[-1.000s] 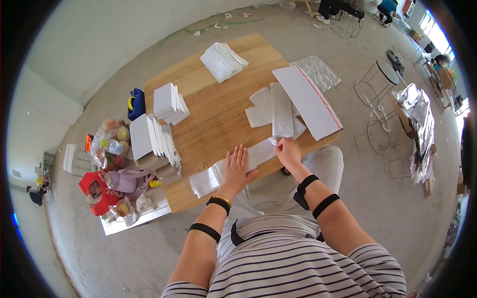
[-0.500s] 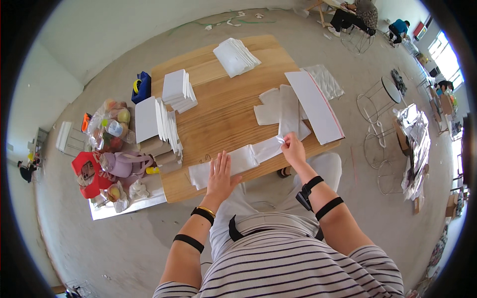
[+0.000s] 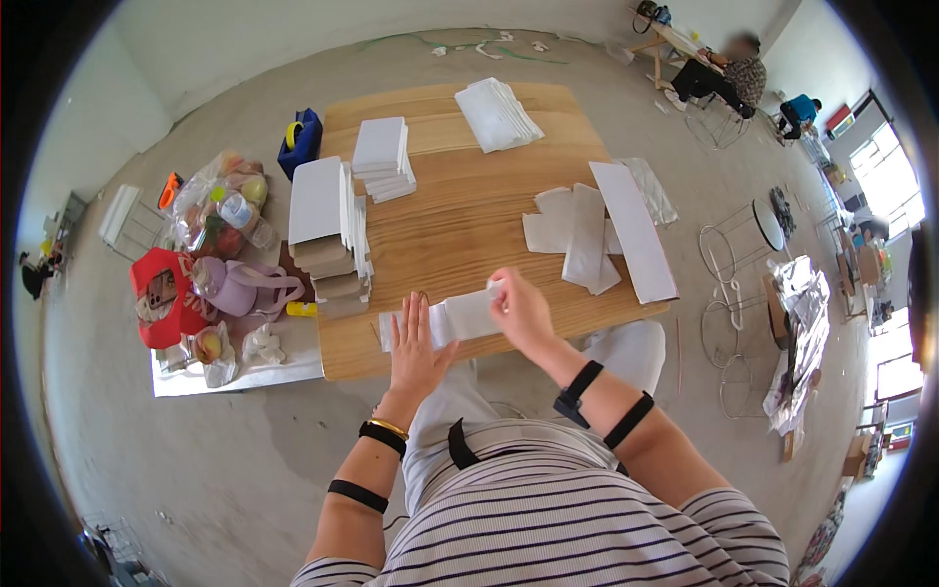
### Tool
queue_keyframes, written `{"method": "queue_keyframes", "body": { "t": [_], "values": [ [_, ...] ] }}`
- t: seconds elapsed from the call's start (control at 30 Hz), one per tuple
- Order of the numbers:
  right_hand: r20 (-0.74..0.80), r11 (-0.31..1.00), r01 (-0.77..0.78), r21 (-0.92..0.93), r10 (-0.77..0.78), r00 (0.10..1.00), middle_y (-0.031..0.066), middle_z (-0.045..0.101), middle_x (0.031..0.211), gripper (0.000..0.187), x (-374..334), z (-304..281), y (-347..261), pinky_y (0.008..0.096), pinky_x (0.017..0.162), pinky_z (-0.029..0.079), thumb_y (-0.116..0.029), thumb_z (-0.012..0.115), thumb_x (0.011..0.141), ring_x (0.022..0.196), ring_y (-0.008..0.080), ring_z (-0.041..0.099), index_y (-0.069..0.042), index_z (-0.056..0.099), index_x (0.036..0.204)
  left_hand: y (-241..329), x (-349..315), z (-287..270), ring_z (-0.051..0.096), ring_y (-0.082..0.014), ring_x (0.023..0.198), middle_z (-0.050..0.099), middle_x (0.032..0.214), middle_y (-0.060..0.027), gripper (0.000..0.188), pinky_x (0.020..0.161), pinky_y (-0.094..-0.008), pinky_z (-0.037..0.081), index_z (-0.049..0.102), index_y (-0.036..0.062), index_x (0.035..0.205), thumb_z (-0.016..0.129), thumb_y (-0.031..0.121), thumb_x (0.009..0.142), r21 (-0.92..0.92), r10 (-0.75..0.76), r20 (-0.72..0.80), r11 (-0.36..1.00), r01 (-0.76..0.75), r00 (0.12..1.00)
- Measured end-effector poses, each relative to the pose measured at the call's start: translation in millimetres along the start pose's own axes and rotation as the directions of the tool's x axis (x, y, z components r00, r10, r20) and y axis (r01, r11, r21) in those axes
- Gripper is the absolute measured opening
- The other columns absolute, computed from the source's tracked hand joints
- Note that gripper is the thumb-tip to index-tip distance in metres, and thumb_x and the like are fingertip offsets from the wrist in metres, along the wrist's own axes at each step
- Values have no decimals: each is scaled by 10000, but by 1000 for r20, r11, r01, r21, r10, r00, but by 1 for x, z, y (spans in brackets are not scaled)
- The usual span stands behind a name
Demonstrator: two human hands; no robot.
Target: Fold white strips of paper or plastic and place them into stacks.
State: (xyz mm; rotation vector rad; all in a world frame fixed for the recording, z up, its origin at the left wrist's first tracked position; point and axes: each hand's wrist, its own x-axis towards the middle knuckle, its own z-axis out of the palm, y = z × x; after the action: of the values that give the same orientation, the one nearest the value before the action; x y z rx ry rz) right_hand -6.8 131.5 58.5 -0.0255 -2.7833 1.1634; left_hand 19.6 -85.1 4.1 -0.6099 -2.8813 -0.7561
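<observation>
A long, flat white strip [image 3: 468, 316], paper or thin film, lies along the table's near edge. My left hand [image 3: 419, 350] rests flat on its left part with the fingers stretched out. At the strip's right end my right hand [image 3: 521, 315] is closed in a pinch, a bit of the white material showing at its fingertips. A crosswise fold or overlap shows in the strip between the hands. Right of my right hand lies a loose pile of whitish strips [image 3: 585, 230], some crossing one another, beside a long white box-like piece [image 3: 634, 233].
The wooden table [image 3: 460, 215] carries a stack of white folded pieces [image 3: 318, 201], a smaller stack [image 3: 380, 147] and fanned white sheets [image 3: 497, 115]. A blue tape dispenser [image 3: 300, 144] stands at its left. A side surface holds a red bag [image 3: 161, 293] and a lilac bottle [image 3: 225, 282].
My right hand has moved left along the strip with its pinched end, and the strip's visible length is shorter. My left hand stays flat on it. The whole view has shifted slightly.
</observation>
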Motion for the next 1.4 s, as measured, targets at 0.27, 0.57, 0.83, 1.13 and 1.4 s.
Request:
{"method": "queue_keyframes", "body": {
  "t": [0.27,0.57,0.83,1.13,1.4],
  "values": [
    [39,926,296,-234,-295,955,103,647,956,381,-11,44,2,444,755,488,-24,638,769,852,310,645,-86,528,1128,-1,-20,-2,194,-379,1479,265,1566,-225,798,1197,-549,121,313,-73,1465,631,380,891,-15,-12,16,1000,12,1000],
    [-247,964,-167,208,217,944,59,602,779,339,1,-27,69,316,639,495,-55,678,840,684,164,598,-75,543,1150,45,23,33,198,-327,1486,286,1569,-173,763,1213,-509,124,325,-26,1481,549,461,940,19,304,182,950,-312,935],
    [-198,864,-427,266,482,853,108,678,908,367,-12,-30,151,333,771,510,-65,696,792,836,208,652,-17,574,1135,56,43,70,185,-307,1495,201,1612,-167,802,1217,-485,112,260,76,1544,462,574,948,122,381,275,897,-425,883],
    [132,762,-603,237,589,797,117,695,862,277,-9,-49,169,352,734,498,-188,738,802,814,212,660,15,665,976,62,43,61,163,-333,1499,165,1624,-166,737,1203,-528,109,268,261,1557,503,569,930,167,374,350,877,-450,859],
    [-130,930,-336,-151,318,939,106,648,719,217,-14,-61,109,412,640,484,-238,711,831,712,311,633,-48,606,818,61,42,58,165,-334,1497,198,1619,-130,745,1204,-536,102,268,229,1556,505,560,932,203,385,355,857,-473,852]
  ]
}}
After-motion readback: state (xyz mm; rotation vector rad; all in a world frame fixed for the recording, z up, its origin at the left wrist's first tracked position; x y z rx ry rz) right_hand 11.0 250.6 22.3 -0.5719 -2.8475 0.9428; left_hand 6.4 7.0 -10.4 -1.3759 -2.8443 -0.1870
